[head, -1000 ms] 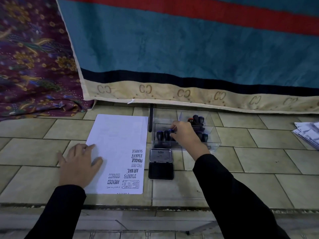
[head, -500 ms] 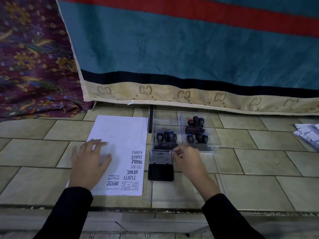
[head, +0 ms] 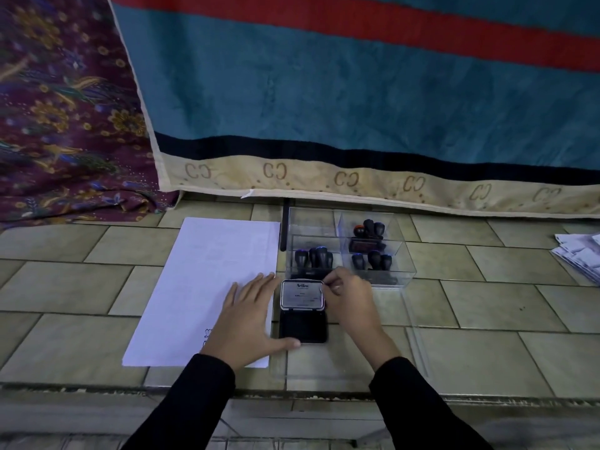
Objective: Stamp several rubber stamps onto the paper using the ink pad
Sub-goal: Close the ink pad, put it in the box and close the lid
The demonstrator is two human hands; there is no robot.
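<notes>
Head view. The left grip [head: 250, 316] lies flat, fingers straight and apart, on the near right part of the white paper sheet [head: 207, 280], its thumb touching the near left corner of the black rectangular ink pad [head: 303, 326]; a second ago it rested at the sheet's left edge, so it has slid across and now covers most of the printed marks, a trace showing just left of its wrist. The right grip [head: 352, 303], which was inside the clear plastic compartment box [head: 406, 274] a second ago, has drawn back with no stamp visible in it; its fingers are curled and appear pinched on the far right corner of the silver-framed lid [head: 302, 295]. The open ink pad sits between the two grips. The dark-handled rubber stamps [head: 315, 258] stand in the box just beyond the right grip. All rest on the tiled tabletop [head: 487, 303]. Judged from this, the last stamp is back in the box and the ink pad is being steadied or closed; the far part of the sheet is unprinted.
</notes>
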